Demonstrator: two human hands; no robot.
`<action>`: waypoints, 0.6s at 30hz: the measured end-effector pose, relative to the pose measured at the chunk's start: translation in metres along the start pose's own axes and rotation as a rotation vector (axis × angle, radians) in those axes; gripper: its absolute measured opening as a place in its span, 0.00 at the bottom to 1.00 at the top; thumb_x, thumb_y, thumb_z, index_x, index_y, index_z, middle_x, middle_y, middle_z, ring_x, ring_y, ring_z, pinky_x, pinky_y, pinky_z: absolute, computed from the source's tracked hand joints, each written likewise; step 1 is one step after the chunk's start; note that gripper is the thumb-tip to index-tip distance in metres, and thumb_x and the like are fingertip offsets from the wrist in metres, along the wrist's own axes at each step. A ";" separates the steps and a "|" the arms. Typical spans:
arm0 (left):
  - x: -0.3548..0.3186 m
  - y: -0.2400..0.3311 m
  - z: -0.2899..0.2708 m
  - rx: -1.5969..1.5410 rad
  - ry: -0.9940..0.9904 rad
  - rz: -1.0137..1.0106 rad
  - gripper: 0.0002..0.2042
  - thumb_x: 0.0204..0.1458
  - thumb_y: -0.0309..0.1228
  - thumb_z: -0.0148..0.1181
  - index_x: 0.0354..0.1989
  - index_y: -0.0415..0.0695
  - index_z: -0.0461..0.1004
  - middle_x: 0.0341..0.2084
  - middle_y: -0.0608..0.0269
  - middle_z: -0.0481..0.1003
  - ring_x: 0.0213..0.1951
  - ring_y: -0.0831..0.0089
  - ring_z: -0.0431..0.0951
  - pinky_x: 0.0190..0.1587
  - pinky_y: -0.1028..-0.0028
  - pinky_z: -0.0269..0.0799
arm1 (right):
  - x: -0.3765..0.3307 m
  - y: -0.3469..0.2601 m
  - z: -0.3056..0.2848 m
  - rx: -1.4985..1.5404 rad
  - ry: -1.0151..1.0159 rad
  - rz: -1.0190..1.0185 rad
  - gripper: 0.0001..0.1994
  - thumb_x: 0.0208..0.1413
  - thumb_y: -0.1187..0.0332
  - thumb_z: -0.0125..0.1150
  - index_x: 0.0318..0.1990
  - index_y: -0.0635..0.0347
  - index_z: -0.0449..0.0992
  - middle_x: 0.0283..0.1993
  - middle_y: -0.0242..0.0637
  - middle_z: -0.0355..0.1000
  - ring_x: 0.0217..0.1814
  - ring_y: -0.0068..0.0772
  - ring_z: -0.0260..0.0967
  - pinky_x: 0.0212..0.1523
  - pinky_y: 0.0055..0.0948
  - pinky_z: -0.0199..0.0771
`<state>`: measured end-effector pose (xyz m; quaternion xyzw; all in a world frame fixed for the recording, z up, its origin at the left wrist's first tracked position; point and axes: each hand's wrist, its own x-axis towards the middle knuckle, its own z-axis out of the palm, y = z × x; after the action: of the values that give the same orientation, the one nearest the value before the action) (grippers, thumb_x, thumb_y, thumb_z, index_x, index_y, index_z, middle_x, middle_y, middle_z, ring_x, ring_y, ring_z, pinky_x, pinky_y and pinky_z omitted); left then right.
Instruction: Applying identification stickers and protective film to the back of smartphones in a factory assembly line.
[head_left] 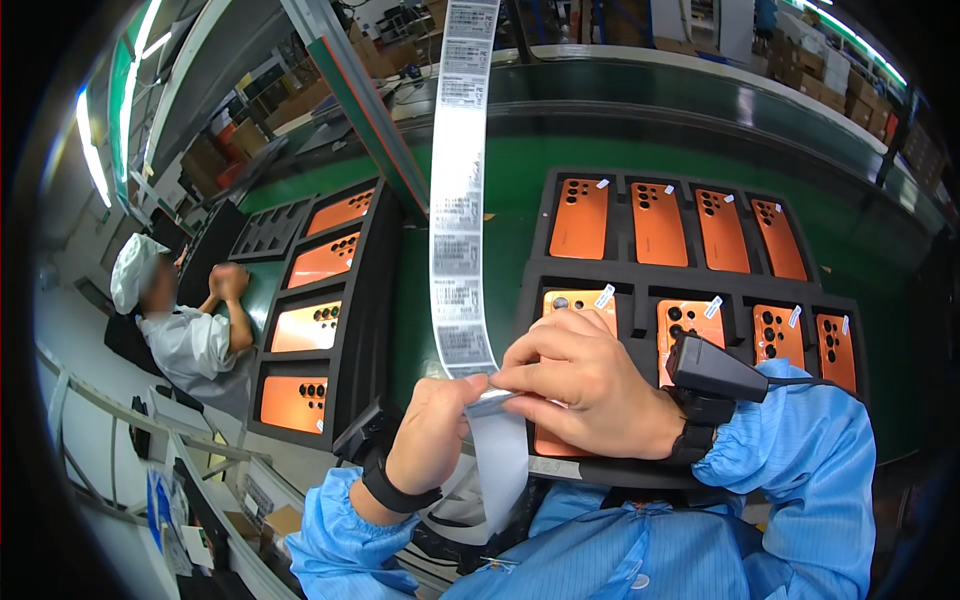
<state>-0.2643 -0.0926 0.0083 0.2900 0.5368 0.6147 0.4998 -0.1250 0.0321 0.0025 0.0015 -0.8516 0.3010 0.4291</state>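
A long strip of silvery printed labels [458, 250] runs down from the top of the view to my hands. My left hand [430, 430] is closed, its thumb and fingers pinching the strip's left edge. Across from it, my right hand [590, 385] pinches the same strip where it bends, with thumb and fingertips close together. Below the bend, a pale bare tail of the strip hangs toward my lap. Behind my right hand lies an orange phone [580, 300], partly hidden, in a black foam tray [640, 281].
Several orange phones with white tabs fill the foam trays at right. Another foam tray [362, 330] of orange phones [308, 327] stands at left. A metal post [370, 120] rises from the green work surface [520, 160]. A co-worker in white [200, 345] sits at far left.
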 end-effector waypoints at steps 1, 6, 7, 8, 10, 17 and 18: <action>-0.001 0.000 -0.002 0.020 -0.026 -0.005 0.13 0.52 0.32 0.48 0.33 0.34 0.74 0.26 0.64 0.74 0.27 0.81 0.72 0.31 0.81 0.67 | -0.001 0.001 0.000 0.006 -0.003 -0.011 0.09 0.35 0.74 0.63 0.29 0.55 0.77 0.30 0.27 0.68 0.37 0.29 0.64 0.35 0.28 0.57; 0.001 0.004 0.009 0.019 -0.051 0.011 0.13 0.52 0.32 0.48 0.35 0.33 0.73 0.28 0.62 0.74 0.29 0.79 0.73 0.31 0.80 0.67 | 0.001 -0.002 -0.005 -0.181 0.033 -0.123 0.09 0.33 0.72 0.62 0.28 0.58 0.76 0.30 0.28 0.69 0.36 0.28 0.65 0.36 0.29 0.57; 0.002 0.004 0.011 -0.048 -0.046 0.002 0.13 0.52 0.32 0.47 0.36 0.33 0.73 0.29 0.61 0.74 0.30 0.78 0.73 0.32 0.79 0.68 | 0.001 -0.002 -0.005 -0.237 0.049 -0.168 0.09 0.33 0.72 0.61 0.28 0.59 0.76 0.30 0.28 0.69 0.36 0.28 0.66 0.36 0.30 0.58; 0.003 0.004 0.012 -0.114 -0.040 -0.006 0.13 0.52 0.32 0.47 0.36 0.33 0.73 0.30 0.60 0.74 0.30 0.77 0.74 0.33 0.78 0.68 | 0.001 -0.001 -0.005 -0.235 0.049 -0.166 0.09 0.33 0.72 0.61 0.28 0.59 0.76 0.30 0.28 0.69 0.36 0.28 0.66 0.36 0.30 0.58; 0.006 -0.002 0.003 -0.154 -0.068 -0.007 0.13 0.53 0.31 0.45 0.38 0.33 0.72 0.32 0.58 0.75 0.34 0.72 0.75 0.38 0.74 0.69 | 0.001 -0.001 -0.005 -0.271 0.070 -0.223 0.10 0.33 0.74 0.62 0.29 0.58 0.77 0.31 0.29 0.71 0.32 0.28 0.66 0.35 0.31 0.58; 0.022 -0.004 0.005 -0.362 -0.127 -0.094 0.12 0.55 0.29 0.45 0.42 0.35 0.70 0.38 0.56 0.74 0.41 0.68 0.75 0.43 0.68 0.71 | 0.002 0.008 -0.009 -0.352 0.038 -0.340 0.11 0.30 0.72 0.62 0.28 0.59 0.77 0.31 0.29 0.71 0.31 0.27 0.67 0.37 0.35 0.60; 0.028 -0.006 0.007 -0.387 -0.142 -0.096 0.12 0.55 0.30 0.45 0.41 0.36 0.70 0.37 0.58 0.74 0.40 0.70 0.75 0.43 0.70 0.70 | 0.002 0.010 -0.010 -0.362 0.023 -0.317 0.10 0.31 0.73 0.64 0.28 0.59 0.76 0.31 0.30 0.71 0.32 0.29 0.67 0.38 0.35 0.60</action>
<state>-0.2657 -0.0646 -0.0009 0.2055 0.3851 0.6600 0.6115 -0.1213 0.0456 0.0034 0.0549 -0.8759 0.0725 0.4739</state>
